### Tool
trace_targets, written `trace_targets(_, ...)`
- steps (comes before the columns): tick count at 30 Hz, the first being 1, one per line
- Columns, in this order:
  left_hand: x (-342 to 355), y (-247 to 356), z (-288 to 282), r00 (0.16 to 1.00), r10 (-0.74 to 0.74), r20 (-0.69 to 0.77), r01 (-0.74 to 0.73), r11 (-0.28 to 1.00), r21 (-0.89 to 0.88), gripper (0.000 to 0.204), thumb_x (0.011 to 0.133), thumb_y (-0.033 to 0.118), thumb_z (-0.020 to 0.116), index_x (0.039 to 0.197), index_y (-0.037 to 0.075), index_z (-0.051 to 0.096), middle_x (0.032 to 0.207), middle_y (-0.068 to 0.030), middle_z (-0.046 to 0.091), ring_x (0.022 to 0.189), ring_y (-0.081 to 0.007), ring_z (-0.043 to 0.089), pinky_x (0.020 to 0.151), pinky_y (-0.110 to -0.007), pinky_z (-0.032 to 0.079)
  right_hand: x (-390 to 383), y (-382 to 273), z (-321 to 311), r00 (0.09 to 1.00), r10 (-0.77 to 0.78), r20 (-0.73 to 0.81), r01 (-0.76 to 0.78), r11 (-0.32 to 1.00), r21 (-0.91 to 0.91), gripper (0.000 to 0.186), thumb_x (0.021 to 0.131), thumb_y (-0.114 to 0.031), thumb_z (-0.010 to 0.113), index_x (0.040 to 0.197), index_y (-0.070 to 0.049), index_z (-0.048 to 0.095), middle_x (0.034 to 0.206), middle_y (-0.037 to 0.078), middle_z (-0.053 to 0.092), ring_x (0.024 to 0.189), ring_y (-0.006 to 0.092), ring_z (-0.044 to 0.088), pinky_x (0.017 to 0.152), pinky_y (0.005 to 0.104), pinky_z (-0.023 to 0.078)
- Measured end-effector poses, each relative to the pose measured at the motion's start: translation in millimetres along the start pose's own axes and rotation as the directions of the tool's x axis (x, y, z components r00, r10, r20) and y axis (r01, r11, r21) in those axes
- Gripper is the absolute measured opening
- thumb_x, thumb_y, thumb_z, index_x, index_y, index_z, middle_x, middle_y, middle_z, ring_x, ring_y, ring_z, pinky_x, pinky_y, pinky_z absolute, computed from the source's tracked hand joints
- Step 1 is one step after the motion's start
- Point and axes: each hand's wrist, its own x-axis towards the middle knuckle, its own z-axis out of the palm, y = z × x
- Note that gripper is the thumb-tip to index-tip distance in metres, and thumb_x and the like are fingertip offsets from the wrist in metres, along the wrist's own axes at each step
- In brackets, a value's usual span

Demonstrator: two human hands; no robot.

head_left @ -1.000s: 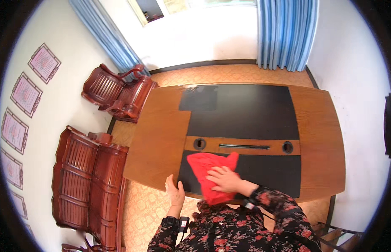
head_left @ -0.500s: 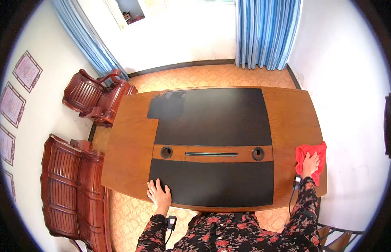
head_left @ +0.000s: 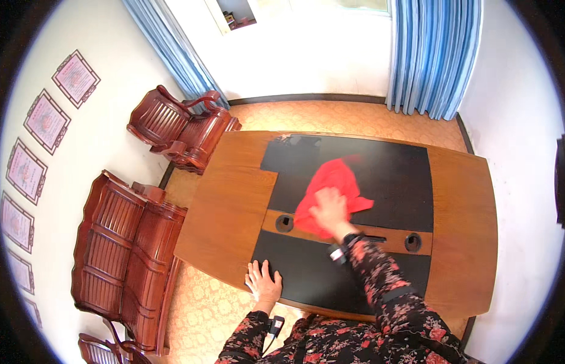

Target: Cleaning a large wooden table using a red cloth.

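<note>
My right hand [head_left: 331, 208] is on a bright red cloth [head_left: 336, 176], with the arm stretched across the table [head_left: 464, 224]. Motion smears both the hand and the cloth. Spread beneath my palm, the cloth lies over the middle wood strip and part of the far black panel [head_left: 392, 176]. My left hand [head_left: 264, 284] rests flat at the near edge, its fingers apart on the near black panel [head_left: 307, 267]. It holds nothing. A small dark device is strapped at each wrist.
Two round holes, the left one [head_left: 285, 223] and the right one [head_left: 413, 242], sit in the wood strip. A carved wooden bench [head_left: 128, 261] and an armchair [head_left: 179, 130] stand along the left wall. Blue curtains [head_left: 437, 60] hang at the far side.
My right hand has swept the red cloth from the table's right end leftward to the middle. My left hand stays at the near edge. The whole view has shifted, showing more of the left wall.
</note>
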Motion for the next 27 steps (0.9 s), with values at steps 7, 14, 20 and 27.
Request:
trace_targets(7,3,1,0,1.0,0.012,0.01,-0.011,0.997,-0.07,0.058,0.085,0.037,0.059,0.136,0.011,0.047,0.146,-0.0187,0.035,0.141,-0.0372,0.022,0.111,-0.058,0.018,-94,-76,2,0.892,-0.388,0.231,0.363,0.921,0.145,0.061,0.085,-0.044,0.06,0.135,-0.012,0.047,0.142,0.01,0.044,0.134,0.0338,0.035,0.105,0.0534,0.031)
trace_targets(14,3,-11,-8,1.0,0.016,-0.008,-0.017,0.989,-0.144,0.058,0.086,0.036,0.06,0.136,0.011,0.047,0.147,-0.0182,0.032,0.141,-0.0382,0.019,0.11,-0.059,0.017,-217,7,-97,0.976,-0.07,0.206,0.077,0.997,-0.027,0.064,0.076,-0.039,0.069,0.131,-0.013,0.051,0.139,0.009,0.047,0.131,0.0331,0.038,0.103,0.0495,0.032)
trace_targets(20,5,-34,-13,0.987,0.15,0.06,-0.101,0.861,-0.498,0.053,0.084,0.03,0.063,0.132,0.011,0.051,0.142,-0.0185,0.04,0.137,-0.0385,0.029,0.111,-0.052,0.023,-252,34,-99,0.979,0.202,0.009,-0.192,0.945,-0.266,0.063,0.076,-0.033,0.068,0.13,-0.008,0.05,0.14,0.01,0.045,0.133,0.0333,0.035,0.107,0.0482,0.029)
trace_targets(27,-99,-215,-35,0.894,0.017,0.447,0.245,0.818,-0.521,0.031,0.094,0.024,0.051,0.116,0.005,0.06,0.108,-0.0211,0.064,0.101,-0.0356,0.063,0.086,-0.042,0.05,-252,29,-80,0.971,0.236,-0.043,-0.238,0.925,-0.297,0.063,0.076,-0.032,0.069,0.13,-0.007,0.049,0.138,0.011,0.046,0.131,0.0337,0.037,0.105,0.0489,0.03)
